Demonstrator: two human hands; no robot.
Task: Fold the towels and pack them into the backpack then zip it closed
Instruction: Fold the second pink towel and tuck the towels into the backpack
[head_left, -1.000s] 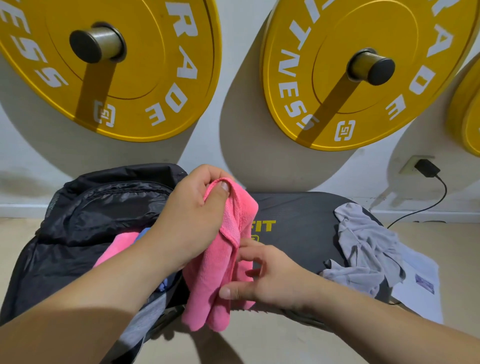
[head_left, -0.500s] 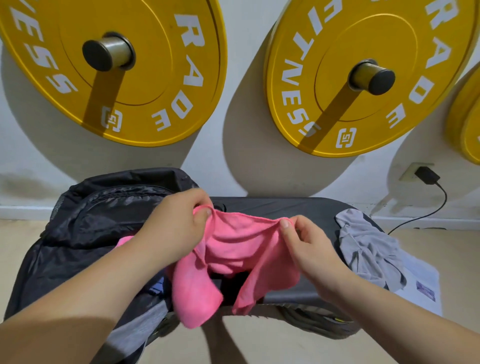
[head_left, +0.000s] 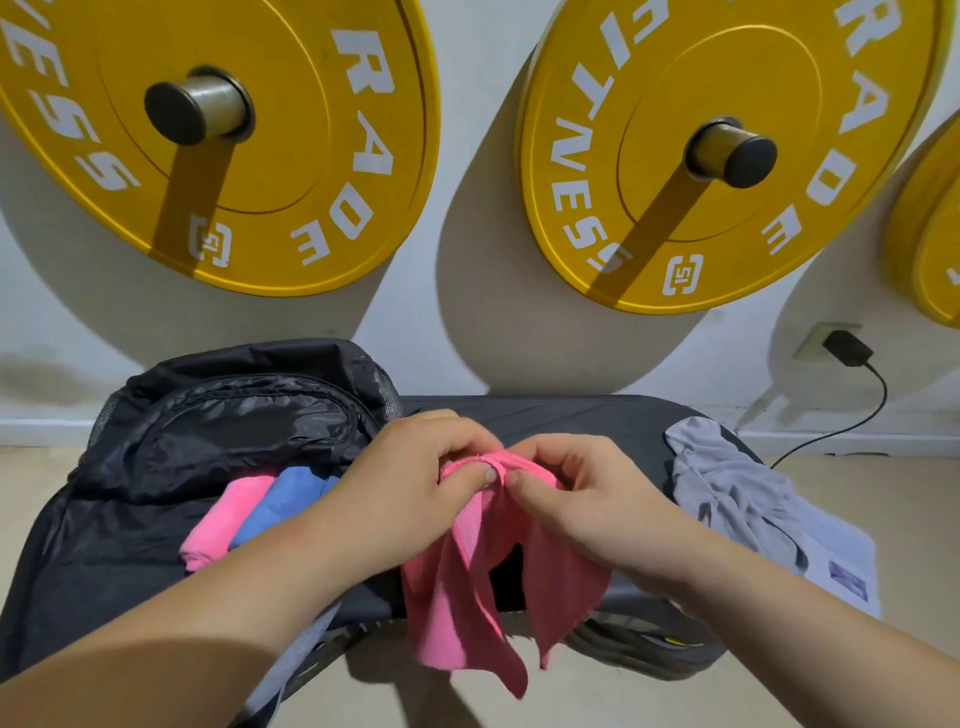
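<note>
We see both hands meeting above the bench, left hand (head_left: 410, 483) and right hand (head_left: 582, 493) pinching the pink towel (head_left: 467, 587) top edge between thumbs and curled fingers, cloth hanging below, just right of the open backpack (head_left: 234, 426).

Yellow weight plates (head_left: 322, 104) hang on pegs (head_left: 200, 106) on the white wall (head_left: 478, 78), throwing broad shadows. Below stands a dark padded bench (head_left: 597, 421) on a beige floor (head_left: 909, 493); a black charger (head_left: 848, 349) fills the wall socket (head_left: 810, 344).

Shown are the pink towel (head_left: 483, 571), a matt, fine-napped cloth; the backpack (head_left: 249, 421), of thin, crinkled black fabric with a faint gloss; the surface (head_left: 597, 421), covered in smooth matt black; and the yellow plates (head_left: 311, 156), satin-smooth, carried on brushed metal pegs (head_left: 218, 104).
</note>
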